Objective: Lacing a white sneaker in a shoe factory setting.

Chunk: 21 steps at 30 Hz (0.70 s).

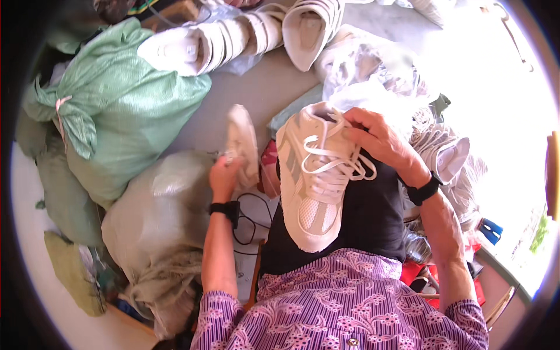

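A beige and white sneaker lies over my lap on black cloth, its toe pointing toward me. White laces run through it and hang in loose loops. My right hand is closed on the ankle collar of this sneaker, thumb and fingers pinching its edge. Off to the left, my left hand is closed around a pale shoe-shaped piece, held upright. Motion smears that piece, so I cannot tell whether it is a whole shoe. Both wrists wear black bands.
Nested white shoe uppers form a row at the back, with another stack beside it. A tied green sack and a beige sack bulge on the left. Clear plastic bags and more uppers lie right.
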Tool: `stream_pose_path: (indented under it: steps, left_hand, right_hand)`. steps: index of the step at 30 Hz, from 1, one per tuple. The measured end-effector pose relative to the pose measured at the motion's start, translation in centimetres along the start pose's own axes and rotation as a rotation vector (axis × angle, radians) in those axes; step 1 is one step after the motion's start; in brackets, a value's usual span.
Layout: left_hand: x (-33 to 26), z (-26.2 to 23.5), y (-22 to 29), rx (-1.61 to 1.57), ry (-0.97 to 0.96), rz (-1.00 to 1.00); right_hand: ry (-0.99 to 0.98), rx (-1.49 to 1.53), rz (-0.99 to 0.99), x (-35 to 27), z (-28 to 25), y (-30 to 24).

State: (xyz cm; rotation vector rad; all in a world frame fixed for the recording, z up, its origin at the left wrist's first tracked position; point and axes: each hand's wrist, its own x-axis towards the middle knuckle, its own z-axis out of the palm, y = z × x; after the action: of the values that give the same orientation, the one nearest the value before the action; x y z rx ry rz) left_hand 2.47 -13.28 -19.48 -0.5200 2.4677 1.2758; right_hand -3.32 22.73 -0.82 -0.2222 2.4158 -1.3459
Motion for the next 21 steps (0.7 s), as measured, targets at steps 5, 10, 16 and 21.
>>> stream_pose_path:
  steps: [5, 10, 16, 21]
  left_hand:
    - [1.7, -6.6, 11.8, -0.395, 0.425, 0.193]
    - [-2.0, -14.7, 23.2, -0.283, 0.779, 0.733]
    - [-7.1, -16.7, 28.8, -0.149, 0.735, 1.138]
    - [-10.6, -14.6, 31.1, 0.668, 0.294, 1.338]
  right_hand:
    - [-0.002, 0.229, -0.019, 0.4, -0.8, -2.9]
    - [0.277, 0.099, -0.254, 2.6, 1.0, -6.9]
    - [0.300, -0.045, -0.278, 3.0, 4.4, -4.9]
    - [0.373, 0.294, -0.141, -3.3, 2.5, -4.9]
